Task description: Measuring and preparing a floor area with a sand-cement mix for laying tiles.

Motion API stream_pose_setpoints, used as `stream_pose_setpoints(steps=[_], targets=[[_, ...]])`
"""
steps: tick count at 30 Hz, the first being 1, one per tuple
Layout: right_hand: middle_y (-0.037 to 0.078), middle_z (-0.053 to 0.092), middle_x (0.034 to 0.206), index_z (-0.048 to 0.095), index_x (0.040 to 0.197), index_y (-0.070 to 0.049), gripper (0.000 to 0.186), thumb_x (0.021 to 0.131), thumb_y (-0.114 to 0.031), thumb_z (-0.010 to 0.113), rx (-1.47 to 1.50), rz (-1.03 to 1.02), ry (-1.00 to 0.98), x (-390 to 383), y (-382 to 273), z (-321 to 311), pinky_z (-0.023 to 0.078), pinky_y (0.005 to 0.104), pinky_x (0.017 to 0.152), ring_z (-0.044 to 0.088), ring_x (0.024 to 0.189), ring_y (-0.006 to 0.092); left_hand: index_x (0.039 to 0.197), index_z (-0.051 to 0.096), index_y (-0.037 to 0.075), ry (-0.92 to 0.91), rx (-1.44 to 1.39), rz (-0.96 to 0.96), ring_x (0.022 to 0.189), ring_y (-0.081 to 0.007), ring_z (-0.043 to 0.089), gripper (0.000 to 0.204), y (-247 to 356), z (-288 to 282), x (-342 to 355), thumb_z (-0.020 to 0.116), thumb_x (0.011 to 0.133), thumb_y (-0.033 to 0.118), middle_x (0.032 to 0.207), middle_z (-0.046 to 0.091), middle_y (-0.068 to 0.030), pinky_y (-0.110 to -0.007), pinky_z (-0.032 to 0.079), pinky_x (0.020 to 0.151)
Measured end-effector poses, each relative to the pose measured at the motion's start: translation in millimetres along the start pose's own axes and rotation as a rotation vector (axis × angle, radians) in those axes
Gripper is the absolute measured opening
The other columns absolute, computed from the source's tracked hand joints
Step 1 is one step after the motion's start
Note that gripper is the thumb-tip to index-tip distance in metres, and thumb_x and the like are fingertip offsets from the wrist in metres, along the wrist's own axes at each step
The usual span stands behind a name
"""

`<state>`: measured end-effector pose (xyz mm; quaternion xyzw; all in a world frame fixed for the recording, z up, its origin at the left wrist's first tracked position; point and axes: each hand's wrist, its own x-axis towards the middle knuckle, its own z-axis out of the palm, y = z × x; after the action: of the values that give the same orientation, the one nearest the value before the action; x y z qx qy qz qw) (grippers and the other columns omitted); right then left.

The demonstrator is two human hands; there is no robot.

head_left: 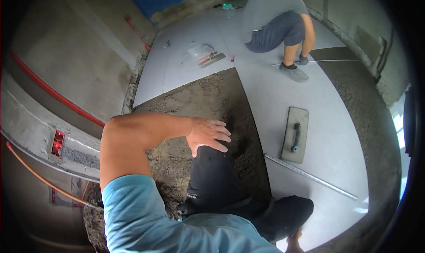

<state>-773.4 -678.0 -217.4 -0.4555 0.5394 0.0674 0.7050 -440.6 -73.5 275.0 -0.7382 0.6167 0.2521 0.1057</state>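
My left hand [209, 135] rests on my dark-trousered left knee, fingers spread and holding nothing, above rough grey mortar [177, 98]. At the lower right edge a patch of skin [294, 242], perhaps my right hand, shows below my other knee; its fingers cannot be made out. On the large pale tile [336, 155] to my right lie a rectangular float [290, 120] with a handle and a long metal ruler [312, 176].
A co-worker [272, 18] squats at the upper right, one gloved hand by a thin strip. A notched trowel [212, 59] and plastic bag [199, 49] lie on far tiles. Red conduit [57, 87], an orange hose [48, 177] and a concrete ledge [31, 115] run along the left.
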Motion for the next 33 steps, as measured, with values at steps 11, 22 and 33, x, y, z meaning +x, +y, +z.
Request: stream_pose_setpoints(steps=[11,22,33], targets=[[0.005,0.066,0.09,0.067,0.102,-0.003,0.037,0.088,-0.037,0.068,-0.06,0.037,0.079,2.7,-10.5,0.6,0.05,0.0332,0.065,0.063,0.079,0.0189,0.141,0.043,0.016,0.217,0.0,0.075,0.135,-0.0417,0.036,0.102,-0.9,23.4,-7.5,0.081,0.058,0.062,0.143,0.041,-0.019,-0.059,0.029,0.11],[0.004,0.058,0.063,0.063,0.083,-0.01,0.03,0.086,-0.039,0.068,-0.133,0.177,0.108,-13.1,-22.8,20.0,0.031,0.0278,0.035,0.048,0.041,0.0148,0.139,0.047,0.014,0.226,-0.04,0.051,0.135,-0.0412,0.037,0.101,4.3,28.0,-17.2,0.078,0.058,0.064,0.143,0.043,-0.0196,-0.061,0.027,0.11],[0.013,0.065,0.065,0.068,0.078,0.0,0.037,0.089,-0.035,0.065,-0.174,0.088,0.148,-10.9,-31.0,11.6,0.046,0.0355,0.039,0.06,0.045,0.024,0.111,0.064,0.02,0.242,0.117,0.011,0.118,-0.0348,0.049,0.079,22.3,9.3,2.2,0.074,0.055,0.075,0.123,0.055,-0.013,-0.058,0.039,0.099]])
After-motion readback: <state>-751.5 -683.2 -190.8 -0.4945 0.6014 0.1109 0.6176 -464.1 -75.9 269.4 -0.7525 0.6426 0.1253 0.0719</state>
